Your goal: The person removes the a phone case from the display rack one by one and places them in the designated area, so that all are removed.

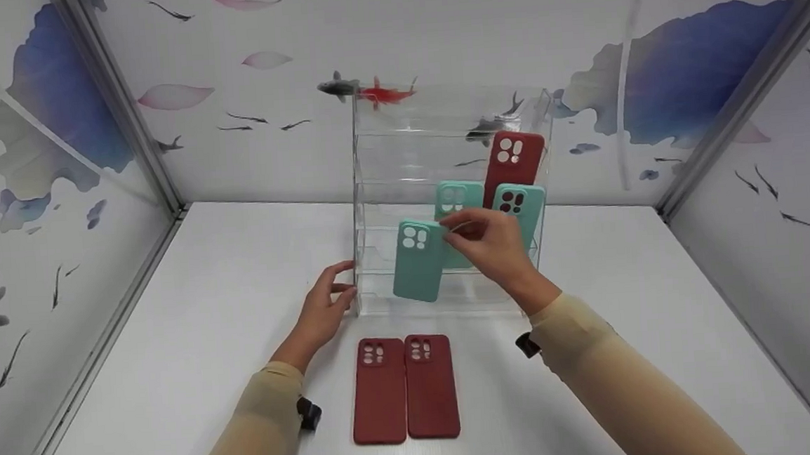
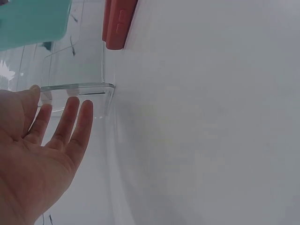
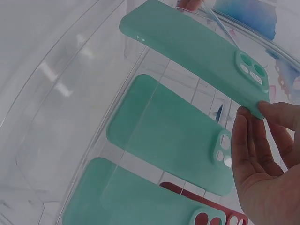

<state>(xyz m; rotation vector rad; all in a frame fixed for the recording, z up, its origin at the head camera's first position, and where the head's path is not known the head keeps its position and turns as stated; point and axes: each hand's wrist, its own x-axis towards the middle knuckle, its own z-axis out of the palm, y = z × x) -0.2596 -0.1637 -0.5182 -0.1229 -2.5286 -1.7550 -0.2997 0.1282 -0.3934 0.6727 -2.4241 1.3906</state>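
Observation:
My right hand (image 1: 494, 247) pinches a teal phone case (image 1: 418, 265) at its upper corner between thumb and fingers. The case is tilted in front of a clear acrylic tiered rack (image 1: 353, 188). In the right wrist view, that pinched case (image 3: 187, 47) is above another teal case (image 3: 164, 131) standing in the rack. At the rack's right side are a teal case (image 1: 532, 213) and, behind it, a red case (image 1: 516, 154). My left hand (image 1: 322, 310) touches the rack's left side; in the left wrist view its fingers (image 2: 79, 124) are extended against the clear panel.
Two red phone cases (image 1: 379, 398) (image 1: 433, 394) lie side by side on the white table (image 1: 238, 266) in front of the rack. White walls (image 1: 232, 161) with painted fish and petals enclose the table at the back and sides, with metal posts (image 1: 123, 104) at the corners.

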